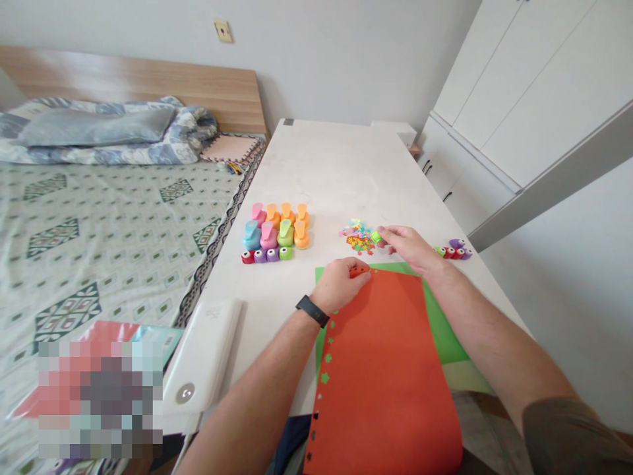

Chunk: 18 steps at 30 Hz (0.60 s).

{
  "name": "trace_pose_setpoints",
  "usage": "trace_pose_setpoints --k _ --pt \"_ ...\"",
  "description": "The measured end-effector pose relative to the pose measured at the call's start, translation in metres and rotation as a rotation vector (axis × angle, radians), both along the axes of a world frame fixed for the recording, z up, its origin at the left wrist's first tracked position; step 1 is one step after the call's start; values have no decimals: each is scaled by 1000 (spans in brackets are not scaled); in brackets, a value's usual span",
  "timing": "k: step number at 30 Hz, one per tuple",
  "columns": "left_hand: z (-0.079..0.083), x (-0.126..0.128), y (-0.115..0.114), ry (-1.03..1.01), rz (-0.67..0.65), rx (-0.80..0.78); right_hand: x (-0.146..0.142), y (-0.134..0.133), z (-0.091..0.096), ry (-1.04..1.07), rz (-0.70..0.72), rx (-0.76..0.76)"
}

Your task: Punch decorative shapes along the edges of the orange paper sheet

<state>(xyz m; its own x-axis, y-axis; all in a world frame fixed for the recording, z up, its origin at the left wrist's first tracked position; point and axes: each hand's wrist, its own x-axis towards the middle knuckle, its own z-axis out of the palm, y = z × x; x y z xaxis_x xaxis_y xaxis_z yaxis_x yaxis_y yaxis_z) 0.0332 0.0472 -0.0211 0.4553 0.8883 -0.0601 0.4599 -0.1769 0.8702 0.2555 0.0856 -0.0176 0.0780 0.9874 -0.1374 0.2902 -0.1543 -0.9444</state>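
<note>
My left hand [341, 284] grips the top left corner of a red-orange sheet of paper [380, 349]. Punched shapes run down that sheet's left edge and along part of its top. Beneath it lies a green sheet [442, 330]. In my right hand [399, 243], pinched between thumb and fingers, is a small green craft punch [376, 236], held just beyond the top edge of the paper. A pile of small colourful paper cutouts [360, 241] lies on the table right beside the punch.
Several larger craft punches [268, 235] stand in rows on the left of the white table [336, 165], with small ones [271, 255] in front. More small punches [453, 252] sit at the right edge. A white machine [202, 356] lies front left, next to the bed [123, 251].
</note>
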Motion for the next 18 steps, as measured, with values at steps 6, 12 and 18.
trace_pose_setpoints --k 6,12,18 --pt "-4 0 0 1 0 17 2 4 -7 81 -51 -30" --pt "-3 1 0 -1 2 11 -1 4 -7 180 -62 -72" --pt "1 1 -1 12 -1 20 -4 10 -13 186 -90 -64"
